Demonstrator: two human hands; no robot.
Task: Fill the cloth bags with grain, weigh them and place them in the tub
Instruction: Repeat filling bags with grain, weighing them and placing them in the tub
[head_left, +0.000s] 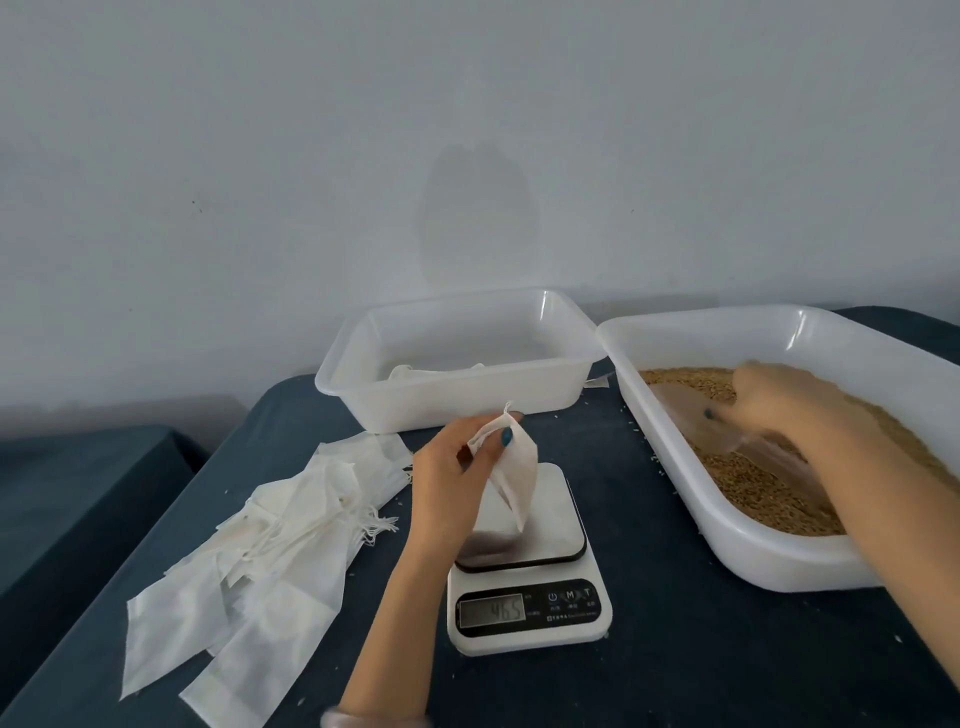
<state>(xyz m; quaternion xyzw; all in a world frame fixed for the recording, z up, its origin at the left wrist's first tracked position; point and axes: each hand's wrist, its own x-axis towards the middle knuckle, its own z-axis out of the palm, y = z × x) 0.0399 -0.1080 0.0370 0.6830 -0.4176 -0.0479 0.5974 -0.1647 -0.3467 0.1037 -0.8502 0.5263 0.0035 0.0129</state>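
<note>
One scale (530, 608) sits nearest on the surface (675, 665), reading what looks like 46.5. Left of it lies a pile (270, 545) of empty bags, too overlapped to count. The left hand (457, 467) pinches one bag (511, 478) by its mouth, bottom resting on the scale. The right hand (779, 400), blurred, grips the one scoop (691, 410) in the grain (753, 499) of the right tub (727, 540). Best to hold the mouth wide, add small scoops, and let go before reading. The far tub (467, 400), second of two, holds filled bags, number unclear.
</note>
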